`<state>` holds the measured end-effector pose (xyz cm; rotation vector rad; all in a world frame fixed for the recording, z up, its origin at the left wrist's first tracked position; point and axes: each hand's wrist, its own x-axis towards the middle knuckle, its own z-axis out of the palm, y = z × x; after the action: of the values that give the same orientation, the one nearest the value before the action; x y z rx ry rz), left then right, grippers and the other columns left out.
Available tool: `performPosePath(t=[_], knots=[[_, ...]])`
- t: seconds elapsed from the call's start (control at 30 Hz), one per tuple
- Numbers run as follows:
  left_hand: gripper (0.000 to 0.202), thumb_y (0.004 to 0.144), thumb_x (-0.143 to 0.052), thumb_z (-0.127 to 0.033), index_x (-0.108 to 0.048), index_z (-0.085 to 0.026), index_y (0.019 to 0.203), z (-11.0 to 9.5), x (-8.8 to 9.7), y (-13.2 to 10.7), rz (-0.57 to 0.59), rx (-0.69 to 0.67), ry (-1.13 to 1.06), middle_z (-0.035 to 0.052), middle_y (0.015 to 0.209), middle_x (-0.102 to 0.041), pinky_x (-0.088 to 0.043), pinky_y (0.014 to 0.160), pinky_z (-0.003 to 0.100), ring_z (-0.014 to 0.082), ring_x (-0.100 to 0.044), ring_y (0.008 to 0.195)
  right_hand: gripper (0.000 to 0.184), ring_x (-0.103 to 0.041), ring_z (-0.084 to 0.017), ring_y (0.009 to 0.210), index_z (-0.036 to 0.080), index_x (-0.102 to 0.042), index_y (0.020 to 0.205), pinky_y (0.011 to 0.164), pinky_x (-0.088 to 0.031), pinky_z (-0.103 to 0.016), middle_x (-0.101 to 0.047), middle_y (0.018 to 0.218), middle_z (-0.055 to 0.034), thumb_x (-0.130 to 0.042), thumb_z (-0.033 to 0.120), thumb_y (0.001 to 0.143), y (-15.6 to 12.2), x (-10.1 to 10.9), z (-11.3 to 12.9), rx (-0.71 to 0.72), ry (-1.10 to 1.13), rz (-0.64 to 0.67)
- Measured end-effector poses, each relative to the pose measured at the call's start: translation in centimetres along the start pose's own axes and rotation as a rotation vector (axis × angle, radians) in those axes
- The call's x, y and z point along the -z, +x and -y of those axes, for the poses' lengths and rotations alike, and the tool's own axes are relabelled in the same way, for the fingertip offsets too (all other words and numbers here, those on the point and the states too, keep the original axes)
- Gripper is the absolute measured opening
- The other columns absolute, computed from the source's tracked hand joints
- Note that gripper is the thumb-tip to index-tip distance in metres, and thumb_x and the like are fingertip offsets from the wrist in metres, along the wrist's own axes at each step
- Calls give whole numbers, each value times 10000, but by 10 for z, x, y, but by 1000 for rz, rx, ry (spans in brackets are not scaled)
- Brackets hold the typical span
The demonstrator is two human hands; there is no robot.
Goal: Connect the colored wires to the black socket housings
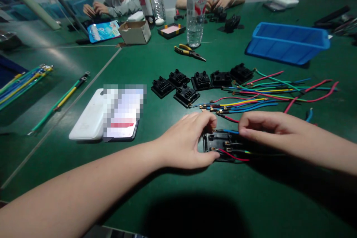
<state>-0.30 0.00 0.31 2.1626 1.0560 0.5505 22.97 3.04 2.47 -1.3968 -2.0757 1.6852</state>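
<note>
My left hand (185,141) is curled round the left end of a black plastic socket housing (217,140), thumb along the near edge and fingers at the far edge. The housing lies on the green table (167,200) with several wires on it, among them a red wire (232,155) near my thumb. My right hand (269,128) is closed in a pinch on a blue wire (231,131) at the housing's far side. Its far end is hidden behind my fingers. Just beyond my hands lie loose coloured wires (245,102) with brass terminals.
Several more black housings (184,95) sit behind my left hand. Pliers (191,52), a water bottle (195,18) and a blue bin (288,42) stand farther back. Two phones (86,119) lie left, near a wire bundle (25,83). Two people work across the table.
</note>
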Motion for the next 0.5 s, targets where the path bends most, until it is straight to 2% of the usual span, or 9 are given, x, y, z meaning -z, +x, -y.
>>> performPosePath(t=[0.3, 0.43, 0.5], knots=[[444, 684, -775, -313, -461, -208, 980, 1, -4, 2, -60, 30, -24, 19, 926, -604, -469, 788, 363, 198, -566, 850, 471, -337, -106, 522, 208, -459, 622, 442, -240, -215, -409, 586, 54, -644, 623, 744, -1, 2, 0, -53, 71, 30], [465, 689, -787, -380, -484, -206, 996, 2, -4, 1, -40, 30, 26, 30, 932, -628, -475, 800, 377, 215, -585, 866, 506, -381, -124, 517, 218, -468, 610, 428, -290, -223, -434, 582, 37, -607, 691, 723, 0, 1, -3, -63, -6, 21], [457, 718, -765, -442, -505, -197, 1003, 3, -4, 1, -32, -7, 47, 46, 963, -641, -475, 812, 379, 220, -586, 881, 528, -449, -147, 535, 221, -481, 603, 440, -352, -243, -485, 597, 16, -554, 728, 732, 0, 0, -3, -28, -119, -46]])
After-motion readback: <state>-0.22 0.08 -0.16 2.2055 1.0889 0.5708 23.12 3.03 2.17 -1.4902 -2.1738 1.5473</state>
